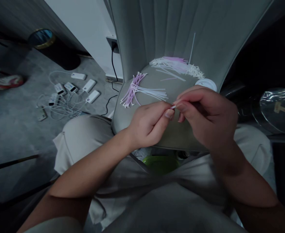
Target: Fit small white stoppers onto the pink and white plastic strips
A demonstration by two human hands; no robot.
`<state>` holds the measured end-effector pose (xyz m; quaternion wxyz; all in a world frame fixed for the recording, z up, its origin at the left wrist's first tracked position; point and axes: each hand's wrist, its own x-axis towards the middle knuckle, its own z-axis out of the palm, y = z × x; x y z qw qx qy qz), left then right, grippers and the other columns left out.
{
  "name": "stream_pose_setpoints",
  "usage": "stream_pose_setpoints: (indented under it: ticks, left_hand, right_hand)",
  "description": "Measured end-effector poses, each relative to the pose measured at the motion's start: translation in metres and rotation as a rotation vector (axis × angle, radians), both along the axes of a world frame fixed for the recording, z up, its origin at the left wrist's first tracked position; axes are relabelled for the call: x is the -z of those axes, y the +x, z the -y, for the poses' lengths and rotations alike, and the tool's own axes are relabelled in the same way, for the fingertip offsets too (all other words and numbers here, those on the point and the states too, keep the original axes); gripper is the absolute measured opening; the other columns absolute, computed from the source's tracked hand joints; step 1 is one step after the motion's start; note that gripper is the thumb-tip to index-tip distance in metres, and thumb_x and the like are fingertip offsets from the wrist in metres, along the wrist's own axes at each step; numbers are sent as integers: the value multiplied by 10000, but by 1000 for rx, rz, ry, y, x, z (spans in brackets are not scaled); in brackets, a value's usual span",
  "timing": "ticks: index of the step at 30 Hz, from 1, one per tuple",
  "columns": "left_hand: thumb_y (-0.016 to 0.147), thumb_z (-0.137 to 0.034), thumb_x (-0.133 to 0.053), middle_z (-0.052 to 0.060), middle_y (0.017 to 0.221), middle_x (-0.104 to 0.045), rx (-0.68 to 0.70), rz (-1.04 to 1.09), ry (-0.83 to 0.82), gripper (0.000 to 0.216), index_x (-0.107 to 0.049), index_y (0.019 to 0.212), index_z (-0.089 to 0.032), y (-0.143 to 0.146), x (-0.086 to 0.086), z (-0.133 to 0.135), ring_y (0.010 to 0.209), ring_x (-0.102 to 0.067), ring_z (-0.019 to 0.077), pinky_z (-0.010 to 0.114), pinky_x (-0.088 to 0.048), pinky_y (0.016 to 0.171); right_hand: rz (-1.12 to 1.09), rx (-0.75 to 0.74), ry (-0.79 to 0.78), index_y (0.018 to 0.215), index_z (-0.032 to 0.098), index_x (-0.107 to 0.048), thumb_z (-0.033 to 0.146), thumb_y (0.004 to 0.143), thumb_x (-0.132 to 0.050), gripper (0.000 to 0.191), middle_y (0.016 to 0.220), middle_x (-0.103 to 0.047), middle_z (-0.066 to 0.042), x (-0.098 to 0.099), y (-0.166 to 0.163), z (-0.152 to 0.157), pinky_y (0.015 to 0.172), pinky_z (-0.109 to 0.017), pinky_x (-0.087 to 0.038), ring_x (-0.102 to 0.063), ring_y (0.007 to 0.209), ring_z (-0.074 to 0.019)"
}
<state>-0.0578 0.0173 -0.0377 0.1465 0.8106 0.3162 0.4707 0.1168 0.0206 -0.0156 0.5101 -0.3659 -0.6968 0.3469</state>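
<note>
My left hand (153, 123) is closed in a pinch on a small, thin purple-and-white plastic stick (173, 107). The fingertips of my right hand (205, 116) pinch the other end of it, so most of it is hidden. Just beyond my left hand, a bundle of purple sticks with white forked ends (130, 92) lies on the grey chair seat (123, 119), with a fan of white sticks (154, 92) beside it. Farther back is a heap of white and purple sticks (174, 64). A round white lid-like piece (206, 84) sits behind my right hand.
Several white power banks (90, 85) with tangled cables (64, 106) lie on the floor at left. A dark bin (53, 48) stands behind them. A black plug (113, 45) is in the wall socket. Something green (160, 163) shows below the seat.
</note>
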Motion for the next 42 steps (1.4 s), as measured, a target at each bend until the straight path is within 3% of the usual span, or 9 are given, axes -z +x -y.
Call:
stream_pose_setpoints:
  ticks: [5, 23, 33, 37, 42]
  left_hand:
    - [1014, -202, -458, -27, 654, -549, 10, -3, 1, 209, -561, 834, -187, 0, 0, 0, 572, -517, 86, 215, -397, 560]
    - [1013, -201, -461, -24, 652, -563, 21, 19, 2, 217, -566, 824, -186, 1, 2, -1, 574, -528, 81, 209, -411, 555]
    - [1015, -186, -456, -14, 731, -645, 67, 33, -21, 206, -578, 849, -183, 0, 0, 1, 636, -594, 75, 191, -439, 598]
    - [1016, -196, -454, -26, 664, -576, 51, 21, 0, 220, -557, 821, -185, 0, 0, 1, 587, -539, 77, 196, -414, 568]
    - [1004, -184, -467, -25, 656, -573, 58, 18, 23, 208, -550, 813, -186, -1, 0, 0, 581, -530, 75, 196, -402, 551]
  right_hand:
    - [63, 2, 40, 771, 243, -685, 178, 932, -649, 177, 807, -683, 21, -4, 2, -1, 639, -335, -504, -606, 645, -129]
    - [99, -32, 83, 812, 248, -678, 185, 915, -664, 121, 807, -688, 17, 0, 4, -5, 701, -307, -529, -657, 747, -143]
    - [64, -42, 78, 811, 246, -683, 211, 931, -658, 128, 778, -678, 15, 1, 3, -4, 661, -306, -537, -640, 687, -135]
    - [39, -68, 60, 802, 243, -685, 213, 928, -666, 131, 781, -675, 22, 1, 3, -5, 596, -296, -507, -593, 586, -108]
    - [26, -91, 69, 786, 252, -693, 201, 904, -697, 129, 756, -666, 28, 1, 4, -5, 622, -301, -512, -616, 612, -119]
